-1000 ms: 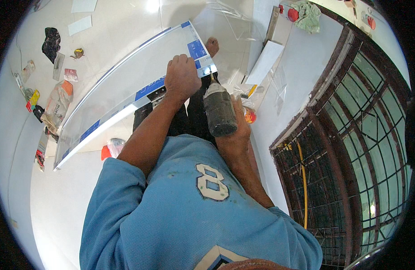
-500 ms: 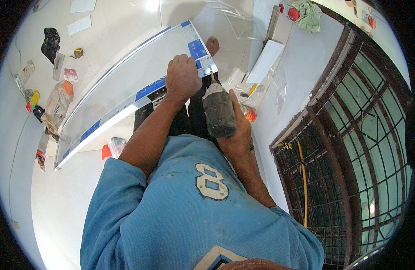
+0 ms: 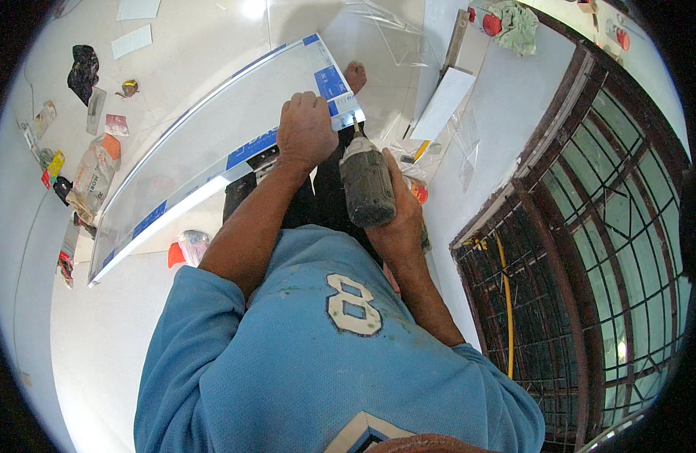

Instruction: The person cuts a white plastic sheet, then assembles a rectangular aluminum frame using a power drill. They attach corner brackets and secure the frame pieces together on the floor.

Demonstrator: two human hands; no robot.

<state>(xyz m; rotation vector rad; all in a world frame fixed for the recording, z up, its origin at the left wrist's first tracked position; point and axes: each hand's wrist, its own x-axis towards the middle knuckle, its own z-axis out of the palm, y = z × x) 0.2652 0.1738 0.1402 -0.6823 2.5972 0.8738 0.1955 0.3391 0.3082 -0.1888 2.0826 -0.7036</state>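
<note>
A long framed panel (image 3: 212, 136), see-through with a white frame and blue-printed film strips, lies slanted across my lap. My left hand (image 3: 308, 132) is closed over its near edge, close to the right end. In my right hand (image 3: 399, 211) is a dark, worn power drill (image 3: 367, 185), gripped from its right side; most of those fingers are hidden behind the tool. The drill's bit points away from me and meets the frame's right corner (image 3: 348, 118). Whether the tip has entered the frame I cannot tell.
On the left floor lie a tape measure (image 3: 129, 88), a black cloth-like item (image 3: 83, 74) and a crumpled bag (image 3: 98, 174). A white board (image 3: 443, 103) and a yellow-handled tool (image 3: 421, 151) are at right, beside a barred dark window frame (image 3: 582, 249). Clear plastic sheeting (image 3: 389, 30) lies ahead.
The drill's rear has shifted very slightly upward in view, its bit still at the frame corner. My left hand keeps the same hold on the panel.
</note>
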